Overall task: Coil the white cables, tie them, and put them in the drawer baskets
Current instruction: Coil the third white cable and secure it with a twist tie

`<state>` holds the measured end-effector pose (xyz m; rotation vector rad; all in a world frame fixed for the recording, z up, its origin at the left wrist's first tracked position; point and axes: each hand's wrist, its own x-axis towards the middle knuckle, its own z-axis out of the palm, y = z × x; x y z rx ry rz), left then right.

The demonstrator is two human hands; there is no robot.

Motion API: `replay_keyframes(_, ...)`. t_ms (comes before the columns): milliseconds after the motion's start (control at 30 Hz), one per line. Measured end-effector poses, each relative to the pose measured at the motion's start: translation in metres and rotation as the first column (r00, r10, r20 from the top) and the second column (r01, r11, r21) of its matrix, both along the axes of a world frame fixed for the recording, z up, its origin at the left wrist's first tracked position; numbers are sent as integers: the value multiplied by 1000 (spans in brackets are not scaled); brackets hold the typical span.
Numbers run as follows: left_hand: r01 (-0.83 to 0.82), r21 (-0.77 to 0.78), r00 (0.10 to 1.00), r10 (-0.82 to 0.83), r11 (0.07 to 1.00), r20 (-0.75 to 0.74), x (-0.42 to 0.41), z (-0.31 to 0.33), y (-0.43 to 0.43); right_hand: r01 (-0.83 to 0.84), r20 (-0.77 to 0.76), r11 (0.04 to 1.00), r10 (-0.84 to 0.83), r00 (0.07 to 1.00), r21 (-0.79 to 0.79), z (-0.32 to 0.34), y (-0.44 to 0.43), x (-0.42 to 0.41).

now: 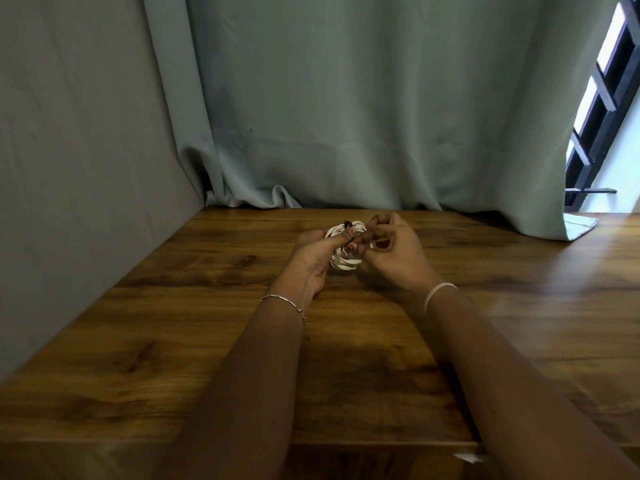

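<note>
Both of our hands meet over the far middle of the table (pixel 173 341), close to its back edge, with a coil (pixel 341 263) of white cable pinched between them. Our left hand (pixel 313 259) is curled shut round the coil's left side, thumb pressed across the top of the loops. Our right hand (pixel 391 251) is closed too, fingertips bunched at the coil's right side, gripping it and what looks like a dark tie (pixel 347 224) that sticks up at the far rim of the loops; we cannot tell whether the tie is fastened. The coil sits just above the wood or touching it, which we cannot make out. A thin chain bracelet (pixel 284 303) rings our left wrist and a pale band (pixel 440 292) rings the right. Behind the back edge hangs a grey-green curtain (pixel 346 98), and at the far right corner a barred window (pixel 602 98) shows bright.
</note>
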<state>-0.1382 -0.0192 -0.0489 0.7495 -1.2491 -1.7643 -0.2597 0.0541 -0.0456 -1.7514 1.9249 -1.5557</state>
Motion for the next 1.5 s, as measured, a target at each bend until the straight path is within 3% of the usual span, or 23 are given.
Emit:
replay_keyframes(67, -17, -30, 1000, 17, 999, -1, 0, 1, 1, -31, 182, 998, 41, 982, -57, -1, 0, 1)
replay_keyframes(167, -5, -77, 1000, 5, 997, 0, -4, 2, 4, -88, 513, 983, 159, 844, -161, 4, 4, 0)
replay_keyframes(333, 26, -123, 998, -19, 992, 63, -6, 2, 7, -49, 532, 992, 102, 841, -112, 2, 2, -7)
replay_keyframes(533, 42, -134, 995, -29, 990, 93, -5, 3, 9, -167, 681, 985, 146, 717, -36, 1, 5, -8)
replay_keyframes(800, -50, -263, 976, 103, 964, 191, -10, -3, 11, -122, 546, 992, 121, 829, -34, 4, 11, -3)
replay_keyframes(1000, -52, -238, 977, 100, 970, 191, -8, -3, 12, -102, 485, 995, 95, 869, -14, 0, 7, -4)
replay_keyframes(1300, 59, -157, 983, -31, 986, 179, -5, -5, 12, -202, 414, 978, 207, 887, -55, -6, 4, -5)
replay_keyframes(1500, 146, -25, 985, -143, 989, 101, -2, -3, 12, -175, 351, 984, 175, 920, -32, -7, 6, -7)
